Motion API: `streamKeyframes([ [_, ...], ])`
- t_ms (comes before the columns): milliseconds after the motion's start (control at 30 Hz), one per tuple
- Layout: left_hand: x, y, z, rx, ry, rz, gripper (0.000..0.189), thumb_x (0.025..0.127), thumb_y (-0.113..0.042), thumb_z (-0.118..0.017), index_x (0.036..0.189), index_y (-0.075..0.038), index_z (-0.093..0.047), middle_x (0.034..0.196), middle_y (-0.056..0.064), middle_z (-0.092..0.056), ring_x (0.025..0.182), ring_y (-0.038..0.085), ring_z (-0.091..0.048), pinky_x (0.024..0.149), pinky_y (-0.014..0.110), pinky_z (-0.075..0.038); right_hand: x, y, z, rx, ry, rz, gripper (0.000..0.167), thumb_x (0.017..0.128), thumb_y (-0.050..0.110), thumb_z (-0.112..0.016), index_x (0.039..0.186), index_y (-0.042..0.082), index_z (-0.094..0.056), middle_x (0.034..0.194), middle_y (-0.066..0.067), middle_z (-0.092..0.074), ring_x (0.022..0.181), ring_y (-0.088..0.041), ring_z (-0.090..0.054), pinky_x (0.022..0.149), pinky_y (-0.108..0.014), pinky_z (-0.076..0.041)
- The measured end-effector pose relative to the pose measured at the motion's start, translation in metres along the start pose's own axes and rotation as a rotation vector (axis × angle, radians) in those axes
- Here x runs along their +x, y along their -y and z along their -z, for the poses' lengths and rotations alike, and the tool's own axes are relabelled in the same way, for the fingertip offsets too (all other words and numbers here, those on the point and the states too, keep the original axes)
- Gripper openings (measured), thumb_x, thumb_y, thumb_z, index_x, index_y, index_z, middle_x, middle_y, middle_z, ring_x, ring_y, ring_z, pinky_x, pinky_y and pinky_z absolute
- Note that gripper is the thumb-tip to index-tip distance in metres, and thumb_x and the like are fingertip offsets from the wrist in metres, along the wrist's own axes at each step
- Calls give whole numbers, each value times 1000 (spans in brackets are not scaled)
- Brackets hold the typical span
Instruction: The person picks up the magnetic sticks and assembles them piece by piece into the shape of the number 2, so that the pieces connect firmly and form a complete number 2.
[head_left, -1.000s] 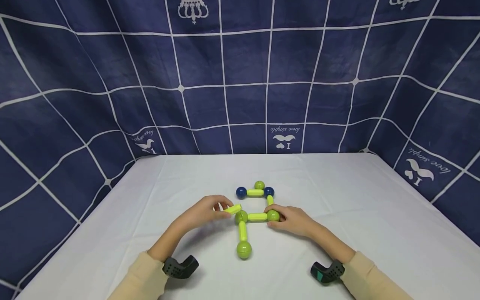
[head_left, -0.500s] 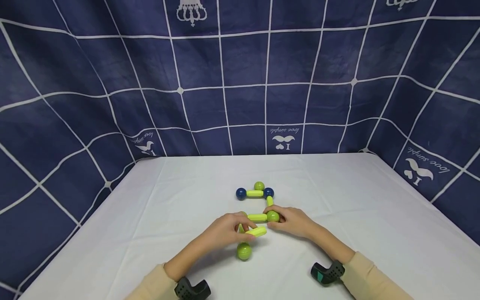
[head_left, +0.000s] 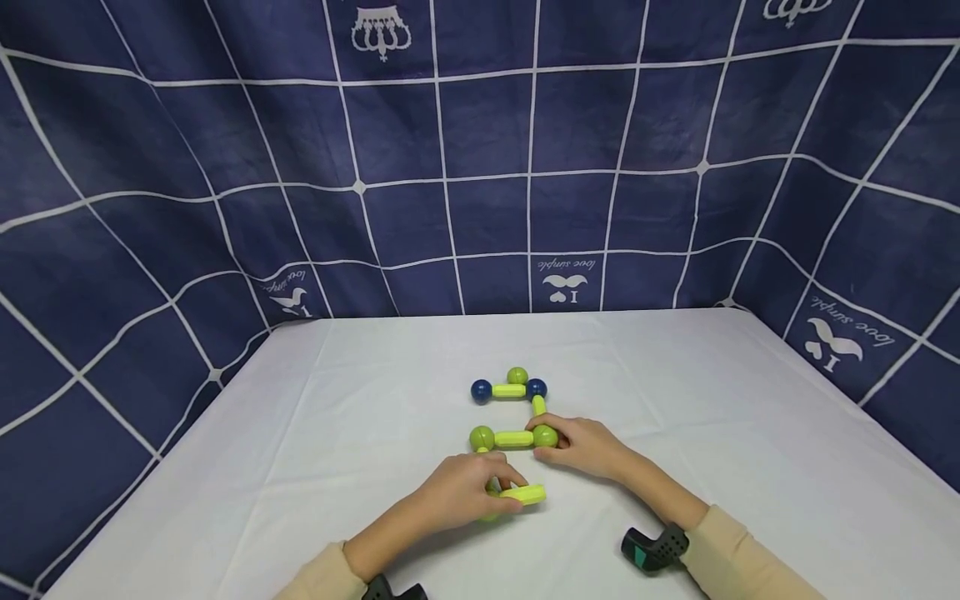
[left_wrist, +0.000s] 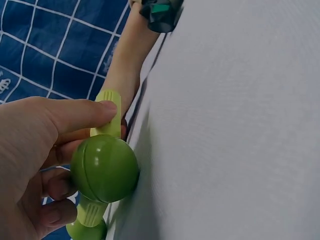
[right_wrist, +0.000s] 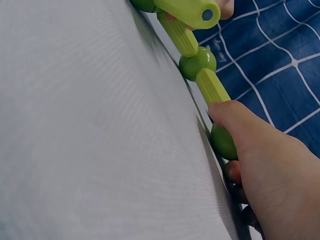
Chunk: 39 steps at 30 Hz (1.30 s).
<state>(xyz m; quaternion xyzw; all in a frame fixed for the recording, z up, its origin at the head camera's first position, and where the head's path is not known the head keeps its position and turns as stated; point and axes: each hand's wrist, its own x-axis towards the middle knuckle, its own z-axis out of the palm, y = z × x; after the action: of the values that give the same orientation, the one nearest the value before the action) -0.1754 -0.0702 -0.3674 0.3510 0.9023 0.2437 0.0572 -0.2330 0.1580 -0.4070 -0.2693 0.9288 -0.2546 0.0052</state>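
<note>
My left hand (head_left: pixel 468 490) pinches a yellow-green magnetic rod (head_left: pixel 527 495) between thumb and fingers. The rod's inner end sits right at the nearest green ball (left_wrist: pixel 105 167), which my hand mostly hides in the head view; its other end points right. My right hand (head_left: pixel 588 446) grips the green ball (head_left: pixel 544 437) at the right corner of the ball-and-rod figure. A rod (head_left: pixel 513 439) runs left from there to another green ball (head_left: pixel 482 438). From that ball a further rod (right_wrist: pixel 178 34) leads toward the nearest ball.
At the figure's far end, a rod (head_left: pixel 509 391) joins two navy balls (head_left: pixel 482 392), with a green ball (head_left: pixel 517 376) just behind. A short rod (head_left: pixel 538 406) links the right navy ball to the gripped corner. White cloth (head_left: pixel 360 400) covers the table; a blue checked curtain (head_left: pixel 480 208) surrounds it.
My left hand has brought its rod from beside the left middle ball rightward and nearer, down to the nearest ball. My right hand has stayed on the corner ball.
</note>
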Motion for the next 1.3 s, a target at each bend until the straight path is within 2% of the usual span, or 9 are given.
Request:
streamKeyframes([
  [267,1,4,-9,138,-39,-74,23,79,-37,-65,98,-26,-70,75,-19,-53,60,-7,-40,53,13,-33,1,1,1,4,7,-16,32,83,48,-58,112,35,-54,65,11,-42,61,-4,-40,58,-21,-31],
  [567,2,16,-18,177,-175,-246,20,79,-36,-64,94,-25,-69,72,-16,-53,57,-9,-33,50,7,-26,2,-1,2,3,10,-6,32,83,48,-59,112,35,-54,66,12,-43,62,-4,-41,58,-21,-32],
  [667,2,18,-20,137,-183,-257,20,78,-36,-64,94,-25,-69,72,-16,-54,57,-10,-32,50,7,-25,4,0,2,11,15,-8,37,83,48,-58,116,34,-52,65,11,-43,61,-4,-40,57,-21,-32],
  [800,2,19,-22,37,-140,-230,20,81,-36,-63,95,-24,-70,74,-16,-55,60,-11,-34,52,8,-29,5,0,2,18,8,-18,42,83,48,-59,121,33,-49,65,10,-42,60,-4,-40,57,-20,-32],
  [900,2,20,-23,19,-116,-225,21,82,-37,-62,96,-23,-70,74,-16,-54,61,-11,-35,54,7,-30,6,1,3,16,10,-27,40,83,47,-59,120,33,-50,64,10,-41,60,-4,-40,57,-21,-32],
  [1000,2,19,-22,92,-132,-255,22,82,-39,-61,97,-25,-70,75,-17,-55,60,-11,-34,52,5,-27,5,1,3,17,14,-32,39,83,48,-59,119,34,-51,65,10,-42,61,-4,-40,57,-21,-32],
  [1133,2,18,-21,251,-184,-313,22,82,-42,-60,97,-29,-69,75,-18,-58,58,-12,-35,50,4,-23,5,0,2,21,10,-32,39,82,48,-59,118,34,-51,65,10,-42,61,-5,-41,57,-21,-32],
  [1300,1,18,-19,388,-229,-318,22,82,-48,-58,95,-33,-68,72,-20,-57,53,-11,-34,47,6,-21,5,-3,1,8,10,-30,40,82,49,-58,118,34,-50,65,10,-42,61,-4,-40,56,-21,-32],
])
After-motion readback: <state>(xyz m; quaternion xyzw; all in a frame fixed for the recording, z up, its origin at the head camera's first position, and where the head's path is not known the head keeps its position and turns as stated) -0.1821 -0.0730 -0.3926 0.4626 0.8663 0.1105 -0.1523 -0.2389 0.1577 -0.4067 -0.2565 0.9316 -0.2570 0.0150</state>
